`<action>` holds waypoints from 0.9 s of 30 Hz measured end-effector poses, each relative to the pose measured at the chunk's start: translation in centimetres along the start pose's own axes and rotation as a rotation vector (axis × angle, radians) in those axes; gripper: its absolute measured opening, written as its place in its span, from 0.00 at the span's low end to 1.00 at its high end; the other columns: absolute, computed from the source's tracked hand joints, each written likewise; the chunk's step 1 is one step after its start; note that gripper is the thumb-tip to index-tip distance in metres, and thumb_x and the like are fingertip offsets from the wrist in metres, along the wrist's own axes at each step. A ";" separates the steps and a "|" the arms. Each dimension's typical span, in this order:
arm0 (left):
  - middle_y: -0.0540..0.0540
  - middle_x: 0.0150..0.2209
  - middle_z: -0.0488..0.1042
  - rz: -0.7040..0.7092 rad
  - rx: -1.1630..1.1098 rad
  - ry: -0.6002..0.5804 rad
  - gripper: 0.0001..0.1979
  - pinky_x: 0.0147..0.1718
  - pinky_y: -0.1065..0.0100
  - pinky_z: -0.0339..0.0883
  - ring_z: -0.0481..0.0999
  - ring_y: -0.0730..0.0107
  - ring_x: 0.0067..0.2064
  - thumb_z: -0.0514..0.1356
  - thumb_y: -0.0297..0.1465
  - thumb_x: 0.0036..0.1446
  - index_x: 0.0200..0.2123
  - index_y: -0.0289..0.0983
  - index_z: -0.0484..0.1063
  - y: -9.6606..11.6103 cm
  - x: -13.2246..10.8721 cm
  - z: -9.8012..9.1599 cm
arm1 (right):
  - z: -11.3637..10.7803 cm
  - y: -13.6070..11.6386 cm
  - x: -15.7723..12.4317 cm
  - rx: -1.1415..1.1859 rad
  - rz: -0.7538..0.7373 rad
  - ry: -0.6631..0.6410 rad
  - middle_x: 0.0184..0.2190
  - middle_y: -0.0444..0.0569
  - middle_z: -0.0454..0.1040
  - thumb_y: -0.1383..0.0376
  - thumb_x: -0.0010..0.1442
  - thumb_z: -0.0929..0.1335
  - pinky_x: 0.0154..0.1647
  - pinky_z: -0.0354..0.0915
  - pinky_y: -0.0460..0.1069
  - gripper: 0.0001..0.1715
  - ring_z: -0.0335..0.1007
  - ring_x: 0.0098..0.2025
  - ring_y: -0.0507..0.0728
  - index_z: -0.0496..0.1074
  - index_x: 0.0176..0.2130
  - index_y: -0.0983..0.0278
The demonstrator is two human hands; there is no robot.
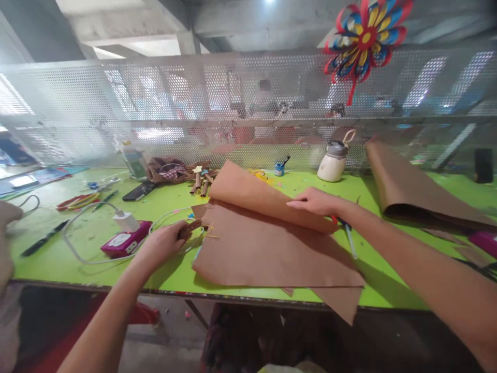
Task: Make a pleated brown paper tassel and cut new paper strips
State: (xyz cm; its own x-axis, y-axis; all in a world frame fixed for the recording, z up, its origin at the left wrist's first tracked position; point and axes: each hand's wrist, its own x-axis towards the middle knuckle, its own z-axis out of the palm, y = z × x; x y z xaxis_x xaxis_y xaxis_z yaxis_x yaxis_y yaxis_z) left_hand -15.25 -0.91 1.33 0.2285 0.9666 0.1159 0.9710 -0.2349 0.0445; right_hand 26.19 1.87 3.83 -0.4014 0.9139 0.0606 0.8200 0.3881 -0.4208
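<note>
A large sheet of brown kraft paper (pixel 272 254) lies in front of me, its far part curled up into a raised flap (pixel 256 197). My right hand (pixel 314 201) is closed on the top edge of that flap, thumb and fingers pressed together. To the left of the sheet, my left hand (pixel 171 239) grips a small brown paper piece (pixel 193 226); thin yellow string (pixel 212 231) trails beside it. Behind the sheet are several small brown paper rolls (pixel 197 185) and a pale star (pixel 198 169). Something red and blue, partly hidden, lies under my right forearm.
A magenta power socket (pixel 126 241) with a white charger (pixel 126 221) and cable stands at left. Further back are a phone (pixel 138 190), a blue jar (pixel 279 169) and a cream bottle (pixel 332 163). Another folded brown sheet (pixel 419 181) stands right. A paper flower (pixel 366 39) hangs above.
</note>
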 end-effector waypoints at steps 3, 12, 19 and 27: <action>0.40 0.35 0.77 -0.031 0.088 -0.045 0.17 0.29 0.66 0.59 0.75 0.56 0.34 0.48 0.39 0.58 0.41 0.37 0.70 -0.4 -0.1 0.4 | 0.8 -0.4 -1.6 0.321 -0.047 -0.148 0.27 0.48 0.75 0.47 0.59 0.62 0.30 0.59 0.47 0.27 0.68 0.29 0.54 0.74 0.31 0.67; 0.33 0.41 0.76 -0.045 0.153 -0.132 0.19 0.34 0.58 0.64 0.76 0.45 0.42 0.48 0.35 0.56 0.47 0.35 0.68 -0.9 0.8 0.8 | 1.4 3.6 -4.1 -0.243 0.161 0.133 0.29 0.49 0.78 0.58 0.61 0.61 0.29 0.56 0.47 0.19 0.68 0.29 0.54 0.78 0.33 0.63; 0.35 0.52 0.70 0.102 0.108 -0.111 0.26 0.48 0.56 0.63 0.72 0.48 0.50 0.51 0.36 0.54 0.56 0.34 0.64 -2.0 1.2 0.5 | 1.0 5.2 -3.9 -0.432 0.175 0.050 0.33 0.51 0.78 0.63 0.59 0.63 0.33 0.56 0.46 0.13 0.70 0.34 0.56 0.76 0.33 0.63; 0.39 0.47 0.70 0.284 0.036 0.344 0.18 0.47 0.54 0.65 0.72 0.52 0.47 0.50 0.39 0.59 0.46 0.38 0.69 4.2 -3.4 -2.4 | 2.6 4.6 -2.0 -0.484 0.266 0.084 0.39 0.58 0.75 0.66 0.56 0.65 0.35 0.59 0.49 0.17 0.69 0.39 0.61 0.72 0.45 0.65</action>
State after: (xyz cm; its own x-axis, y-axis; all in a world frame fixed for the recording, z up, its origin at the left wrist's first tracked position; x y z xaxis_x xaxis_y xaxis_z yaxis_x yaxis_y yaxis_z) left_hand -12.08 -5.48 3.53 0.4554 0.7725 0.4425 0.8764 -0.4764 -0.0704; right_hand 29.66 1.52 -0.60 -0.1370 0.9865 0.0898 0.9904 0.1348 0.0309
